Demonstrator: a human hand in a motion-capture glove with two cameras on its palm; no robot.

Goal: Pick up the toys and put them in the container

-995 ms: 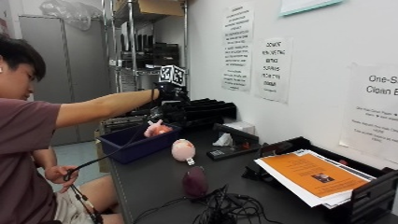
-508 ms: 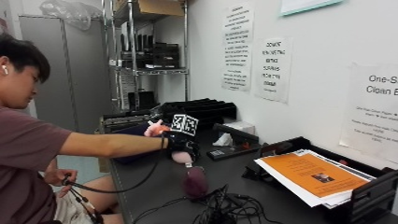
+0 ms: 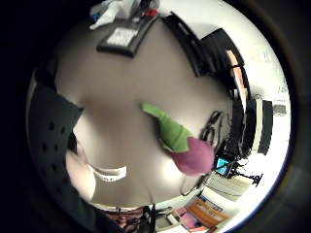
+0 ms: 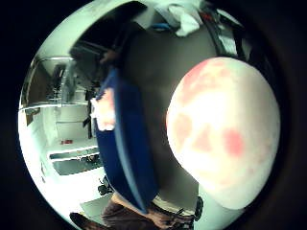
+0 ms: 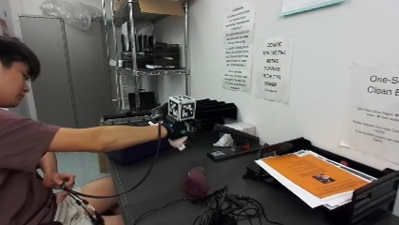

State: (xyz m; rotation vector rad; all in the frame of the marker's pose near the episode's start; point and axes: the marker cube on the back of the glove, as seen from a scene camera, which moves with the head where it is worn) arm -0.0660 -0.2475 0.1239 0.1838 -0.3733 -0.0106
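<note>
Outside view: a seated person reaches the gloved right hand (image 5: 176, 131) over the dark bench (image 5: 162, 183), with a pale pink toy (image 5: 178, 141) showing just under it; whether the fingers close round the toy cannot be told here. The blue container (image 5: 134, 152) stands on the bench on the far side of the arm. A purple toy (image 5: 195, 183) lies nearer, beside a tangle of black cables (image 5: 227, 215). A stack of papers with an orange sheet (image 5: 310, 174) lies to the right.

Little-finger palm view: the purple toy with its green top (image 3: 182, 141) lies on the bench.

Thumb palm view: the pink-blotched toy (image 4: 223, 132) fills much of the view, close to the palm; the container (image 4: 127, 153) stands beside it, something pink inside.
</note>
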